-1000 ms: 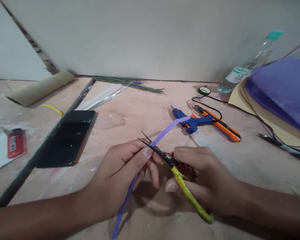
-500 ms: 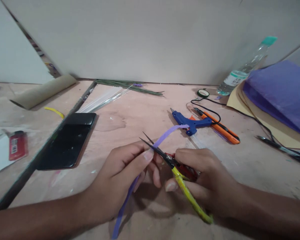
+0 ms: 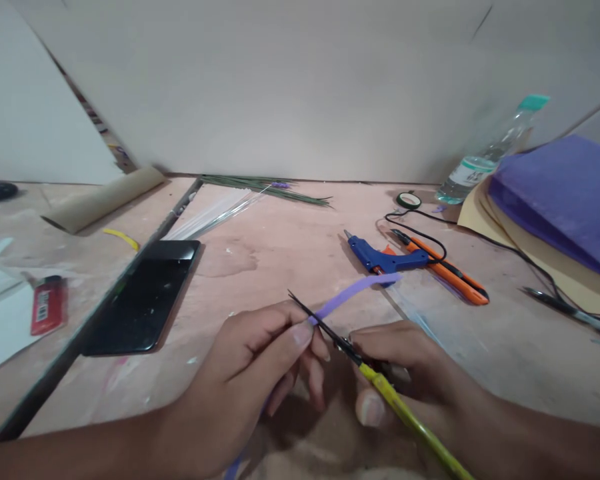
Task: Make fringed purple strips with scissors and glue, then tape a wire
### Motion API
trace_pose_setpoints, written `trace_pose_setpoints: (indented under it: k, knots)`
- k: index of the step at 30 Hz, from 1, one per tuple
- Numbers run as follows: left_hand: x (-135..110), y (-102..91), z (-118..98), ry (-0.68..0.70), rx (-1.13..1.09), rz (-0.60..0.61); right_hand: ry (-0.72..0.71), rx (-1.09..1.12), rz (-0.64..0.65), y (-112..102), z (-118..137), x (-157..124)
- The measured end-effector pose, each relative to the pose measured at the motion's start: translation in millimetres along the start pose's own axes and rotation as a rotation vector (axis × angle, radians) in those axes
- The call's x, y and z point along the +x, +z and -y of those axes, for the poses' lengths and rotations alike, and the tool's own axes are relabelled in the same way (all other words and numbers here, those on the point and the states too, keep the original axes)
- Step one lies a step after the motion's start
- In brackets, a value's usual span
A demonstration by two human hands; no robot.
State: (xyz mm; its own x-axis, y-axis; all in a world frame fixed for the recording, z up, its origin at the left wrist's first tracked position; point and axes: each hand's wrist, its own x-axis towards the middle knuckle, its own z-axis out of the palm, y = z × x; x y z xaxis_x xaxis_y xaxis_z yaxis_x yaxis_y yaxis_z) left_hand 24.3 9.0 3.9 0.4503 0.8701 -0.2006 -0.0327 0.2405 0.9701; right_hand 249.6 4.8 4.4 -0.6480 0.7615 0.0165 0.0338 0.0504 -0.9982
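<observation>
My left hand [image 3: 265, 360] pinches a thin purple strip [image 3: 347, 295] between thumb and fingers. One end of the strip sticks out to the upper right, and the other hangs below the hand. My right hand [image 3: 415, 380] grips a pair of scissors [image 3: 400, 403] with black blades and a yellow-wrapped handle. The blades lie across the strip just beside my left thumb and look almost closed. Behind the strip's free end rests a blue hot glue gun [image 3: 390, 255]. Part of the scissors' other handle is hidden by my right fingers.
An orange utility knife [image 3: 455, 277], a pen [image 3: 565, 307] and a tape roll [image 3: 409, 200] lie right. A water bottle [image 3: 473, 173] leans by purple sheets [image 3: 560, 200]. At left are a phone [image 3: 143, 300], a red lighter [image 3: 49, 307] and a cardboard tube [image 3: 105, 200]; green stems [image 3: 265, 187] lie behind.
The scissor blades have closed from a wider gap across the purple strip. The yellow handle has swung outward to the lower right. The whole view has shifted slightly.
</observation>
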Motion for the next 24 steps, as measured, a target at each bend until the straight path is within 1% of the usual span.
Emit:
trace_pose_setpoints:
  k: [3,6,9,12,17,19,21,24]
  knots:
    - [-0.4,-0.5,-0.7,0.003,-0.008,0.004,0.081,0.169,0.049,1.3,0.6,0.9]
    - [0.3,-0.5,-1.3,0.012,-0.01,-0.003,0.084,0.265,0.069,1.9,2.0,0.5]
    - [0.8,-0.7,-1.0,0.019,-0.007,-0.006,0.085,0.292,0.076,1.8,3.6,-0.5]
    - [0.2,-1.4,0.2,0.021,-0.008,0.003,0.064,0.198,0.054,1.2,2.9,-1.6]
    - [0.1,-2.9,2.6,-0.009,-0.038,0.023,-0.022,-0.102,-0.034,-0.1,-2.2,-2.3]
    - [1.2,-3.2,2.6,-0.012,-0.044,0.039,-0.041,-0.187,-0.061,-0.8,-3.9,-2.4]
    - [2.3,-3.0,2.2,-0.015,-0.051,0.045,-0.04,-0.243,-0.089,-1.4,-4.2,-2.4]
    - [3.1,-1.6,1.1,-0.009,-0.046,0.03,0.026,-0.302,-0.109,-1.6,-1.4,-2.5]
